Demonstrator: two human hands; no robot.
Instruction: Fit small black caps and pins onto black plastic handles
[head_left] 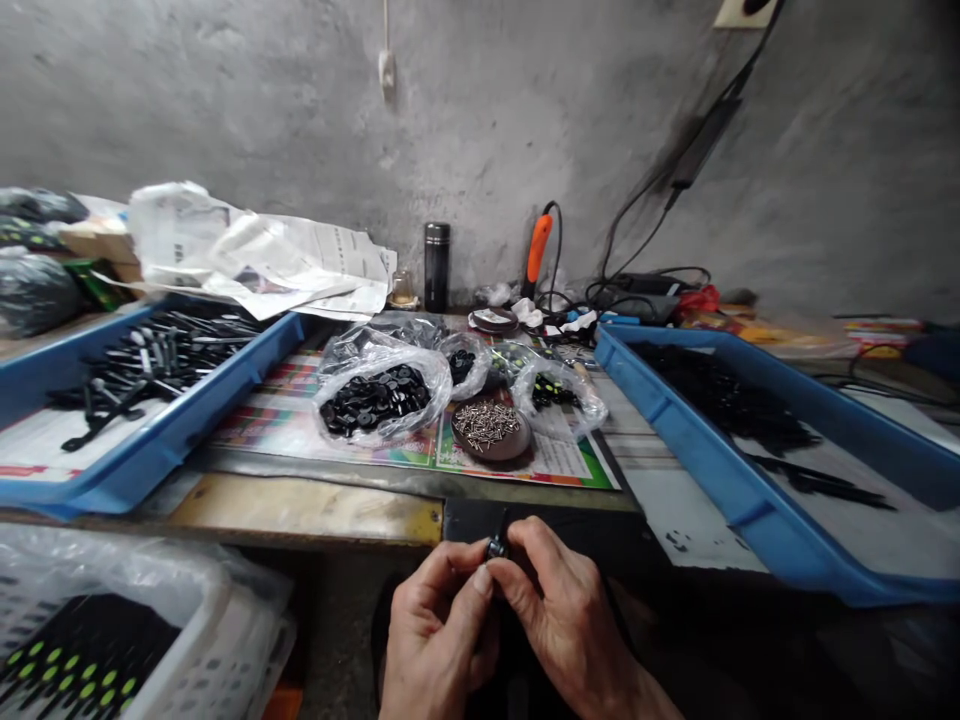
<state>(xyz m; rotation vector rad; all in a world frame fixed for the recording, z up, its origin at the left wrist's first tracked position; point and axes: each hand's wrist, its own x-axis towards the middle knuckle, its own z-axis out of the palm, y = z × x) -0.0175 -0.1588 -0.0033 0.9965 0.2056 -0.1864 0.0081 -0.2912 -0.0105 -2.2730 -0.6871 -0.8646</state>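
Note:
My left hand (439,625) and my right hand (562,615) meet at the near edge of the workbench, fingers pinched together on a small black part (496,545) held between their tips. The part is mostly hidden by the fingers. Just beyond them a brown dish of small metal screws (491,430) sits on a colourful printed sheet (300,415). A clear plastic bag of black round pieces (375,400) lies left of the dish, and a smaller bag with black and green pieces (556,393) lies to its right.
A blue tray of black and silver parts (161,425) is at left, another blue tray of black parts (750,490) at right. A white basket (225,640) holds black pieces with green dots at lower left. A black flask (436,265), an orange-handled tool (538,248) and cables stand by the grey wall.

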